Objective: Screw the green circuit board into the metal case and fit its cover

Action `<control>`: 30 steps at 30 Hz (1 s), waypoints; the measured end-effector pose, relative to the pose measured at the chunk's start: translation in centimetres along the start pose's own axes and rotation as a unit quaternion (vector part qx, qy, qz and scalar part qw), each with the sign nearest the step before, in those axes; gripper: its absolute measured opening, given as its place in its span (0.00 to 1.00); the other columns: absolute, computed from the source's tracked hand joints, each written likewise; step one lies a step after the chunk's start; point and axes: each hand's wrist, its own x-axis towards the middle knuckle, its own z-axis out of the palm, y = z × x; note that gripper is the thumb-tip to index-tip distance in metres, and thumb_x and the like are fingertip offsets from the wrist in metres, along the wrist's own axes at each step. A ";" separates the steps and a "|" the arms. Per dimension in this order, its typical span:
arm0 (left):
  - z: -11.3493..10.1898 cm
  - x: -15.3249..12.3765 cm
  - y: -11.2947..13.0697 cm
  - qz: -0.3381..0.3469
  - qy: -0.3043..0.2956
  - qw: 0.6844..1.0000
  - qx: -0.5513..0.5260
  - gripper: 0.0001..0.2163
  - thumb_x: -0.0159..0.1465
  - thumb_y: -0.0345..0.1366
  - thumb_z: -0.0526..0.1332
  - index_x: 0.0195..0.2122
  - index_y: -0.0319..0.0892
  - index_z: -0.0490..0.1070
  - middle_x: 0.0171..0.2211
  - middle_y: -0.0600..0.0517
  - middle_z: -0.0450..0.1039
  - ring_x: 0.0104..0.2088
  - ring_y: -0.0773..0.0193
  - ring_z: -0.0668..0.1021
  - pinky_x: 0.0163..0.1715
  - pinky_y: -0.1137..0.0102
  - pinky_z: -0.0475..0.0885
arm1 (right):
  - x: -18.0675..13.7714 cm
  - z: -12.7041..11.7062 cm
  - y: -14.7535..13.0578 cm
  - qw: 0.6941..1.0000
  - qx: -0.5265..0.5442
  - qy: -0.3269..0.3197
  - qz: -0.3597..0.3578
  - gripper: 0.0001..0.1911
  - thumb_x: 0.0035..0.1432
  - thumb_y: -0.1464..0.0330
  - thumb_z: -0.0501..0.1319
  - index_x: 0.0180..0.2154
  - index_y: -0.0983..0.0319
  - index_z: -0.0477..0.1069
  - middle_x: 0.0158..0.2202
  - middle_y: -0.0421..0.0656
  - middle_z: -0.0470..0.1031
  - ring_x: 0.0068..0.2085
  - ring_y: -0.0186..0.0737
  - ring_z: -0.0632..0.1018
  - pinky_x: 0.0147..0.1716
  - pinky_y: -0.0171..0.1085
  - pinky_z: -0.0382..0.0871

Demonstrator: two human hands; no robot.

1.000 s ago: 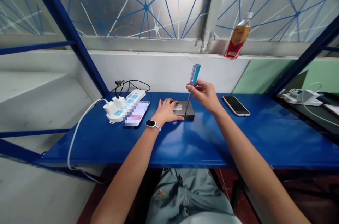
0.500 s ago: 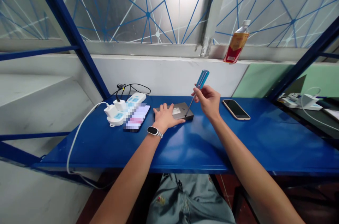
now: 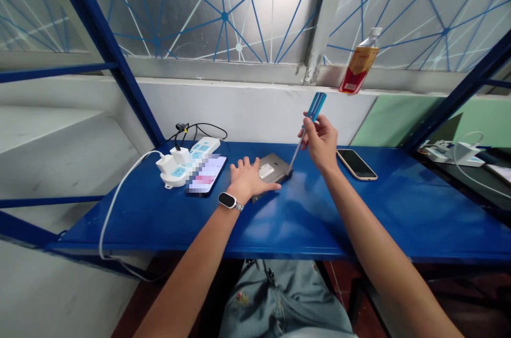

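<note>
A small flat grey device with a white label lies turned at an angle on the blue bench. My left hand, a watch on its wrist, lies flat and open on the device's near left part. My right hand is closed round a screwdriver with a clear blue handle. The tool leans to the upper right, and its tip rests at the device's right corner.
A white power strip with chargers and a phone lie left of the device. Another phone lies to the right. A bottle stands on the window ledge. More cables and chargers sit far right.
The grey device has turned from square to an angle under my left hand. The screwdriver has tilted from nearly upright to leaning right, and my right hand has moved right and up.
</note>
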 end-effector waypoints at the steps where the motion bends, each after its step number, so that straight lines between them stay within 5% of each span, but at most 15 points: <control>1: -0.1 0.0 0.0 -0.013 -0.002 1.000 -0.015 0.60 0.48 0.78 0.56 0.73 0.38 0.55 0.67 0.24 0.58 0.63 0.23 0.66 0.57 0.46 0.63 | 0.1 -0.4 0.6 0.999 -0.008 0.014 0.028 0.22 0.64 0.49 0.63 0.47 0.59 0.70 0.22 0.34 0.70 0.16 0.30 0.67 0.17 0.33 0.63; 6: -0.4 -0.5 0.4 -0.021 0.007 0.997 -0.070 0.55 0.55 0.72 0.58 0.74 0.38 0.49 0.66 0.25 0.59 0.55 0.28 0.77 0.50 0.53 0.70 | -0.6 -2.7 5.3 0.972 -0.105 -0.073 0.199 0.23 0.64 0.55 0.63 0.51 0.64 0.66 0.14 0.31 0.64 0.13 0.35 0.67 0.13 0.33 0.59; 8: -0.4 -0.5 0.6 0.002 0.016 0.998 -0.067 0.49 0.59 0.68 0.59 0.73 0.39 0.53 0.63 0.28 0.64 0.54 0.31 0.78 0.50 0.55 0.70 | -1.4 -3.2 6.7 0.950 -0.131 -0.148 0.244 0.22 0.64 0.56 0.63 0.50 0.66 0.68 0.13 0.30 0.62 0.12 0.35 0.65 0.12 0.32 0.58; 12: -0.4 0.9 1.5 0.046 0.065 0.996 -0.027 0.33 0.67 0.56 0.58 0.66 0.38 0.64 0.62 0.31 0.65 0.55 0.37 0.77 0.52 0.54 0.70 | -2.7 -3.1 8.2 0.929 -0.139 -0.199 0.280 0.16 0.65 0.60 0.62 0.48 0.65 0.68 0.13 0.30 0.62 0.12 0.33 0.65 0.11 0.31 0.58; 15: 0.0 3.5 2.3 0.180 0.100 0.978 -0.021 0.20 0.71 0.40 0.53 0.61 0.42 0.71 0.63 0.39 0.67 0.62 0.42 0.71 0.60 0.52 0.66 | -3.0 -2.7 8.5 0.921 -0.159 -0.213 0.284 0.15 0.66 0.61 0.62 0.48 0.65 0.70 0.13 0.31 0.63 0.12 0.33 0.65 0.11 0.30 0.59; 18: 0.9 6.2 2.9 0.275 0.050 0.957 -0.073 0.19 0.71 0.34 0.50 0.57 0.48 0.75 0.61 0.46 0.71 0.60 0.52 0.73 0.60 0.57 0.67 | -3.1 -2.5 8.5 0.916 -0.202 -0.223 0.265 0.15 0.66 0.61 0.62 0.49 0.65 0.70 0.13 0.32 0.65 0.13 0.35 0.67 0.11 0.31 0.60; 21: 2.1 7.5 2.8 0.281 0.012 0.954 -0.105 0.20 0.72 0.36 0.50 0.58 0.49 0.75 0.54 0.47 0.77 0.54 0.53 0.77 0.57 0.60 0.70 | -3.3 -2.5 8.3 0.913 -0.229 -0.223 0.254 0.17 0.66 0.61 0.61 0.50 0.66 0.71 0.13 0.33 0.66 0.12 0.35 0.66 0.12 0.32 0.60; 24: 2.7 7.2 2.0 0.264 0.046 0.958 -0.107 0.20 0.73 0.40 0.48 0.57 0.47 0.76 0.50 0.45 0.78 0.52 0.52 0.78 0.55 0.60 0.71 | -3.5 -2.6 8.3 0.922 -0.205 -0.211 0.254 0.20 0.67 0.60 0.60 0.53 0.68 0.70 0.12 0.32 0.65 0.12 0.35 0.66 0.12 0.31 0.59; 30: 1.6 5.6 -0.3 0.180 0.054 0.980 -0.071 0.20 0.73 0.42 0.48 0.46 0.44 0.81 0.45 0.42 0.78 0.46 0.50 0.80 0.49 0.58 0.73 | -1.9 -1.8 6.8 0.967 -0.088 -0.126 0.202 0.35 0.63 0.53 0.61 0.62 0.69 0.61 0.15 0.31 0.66 0.13 0.35 0.67 0.13 0.33 0.58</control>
